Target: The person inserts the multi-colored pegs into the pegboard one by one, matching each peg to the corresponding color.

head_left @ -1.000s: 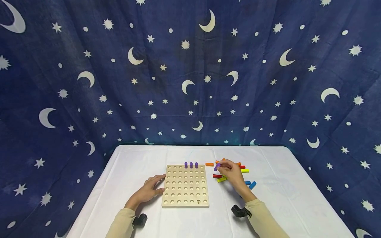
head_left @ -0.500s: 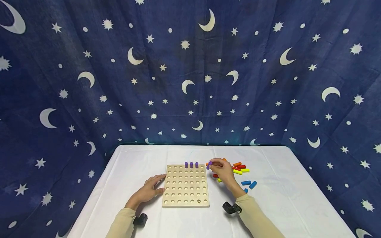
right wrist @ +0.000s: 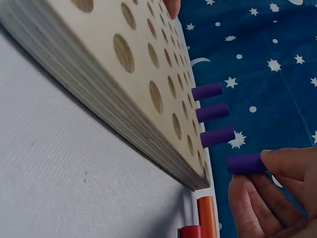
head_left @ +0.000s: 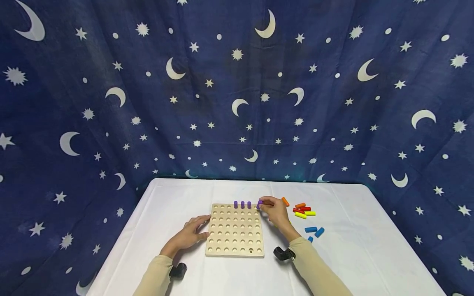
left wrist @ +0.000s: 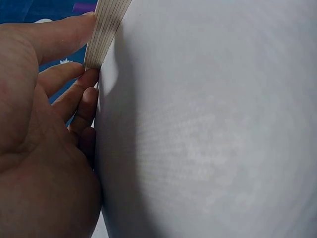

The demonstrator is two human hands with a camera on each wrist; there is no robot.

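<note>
A light wooden board (head_left: 235,230) with rows of round holes lies on the white table. Three purple pegs (head_left: 242,204) stand upright along its far edge. My right hand (head_left: 277,214) pinches another purple peg (right wrist: 245,164) between thumb and fingers, just off the board's far right corner in the right wrist view. The left hand (head_left: 189,233) rests at the board's left edge, its thumb and fingertips touching the side; in the left wrist view the fingers (left wrist: 74,94) lie loosely bent against the board's edge (left wrist: 105,39).
To the right of the board lie loose pegs: orange (head_left: 300,205), red (head_left: 305,209), yellow (head_left: 310,213) and blue (head_left: 319,232). An orange peg (right wrist: 207,216) and a red one (right wrist: 191,231) lie close to the board's corner. A dark starry cloth (head_left: 237,90) hangs behind.
The right hand has carried the purple peg leftward from the loose pegs to the board's far right corner. The left hand stays at the edge; the head view has shifted slightly.
</note>
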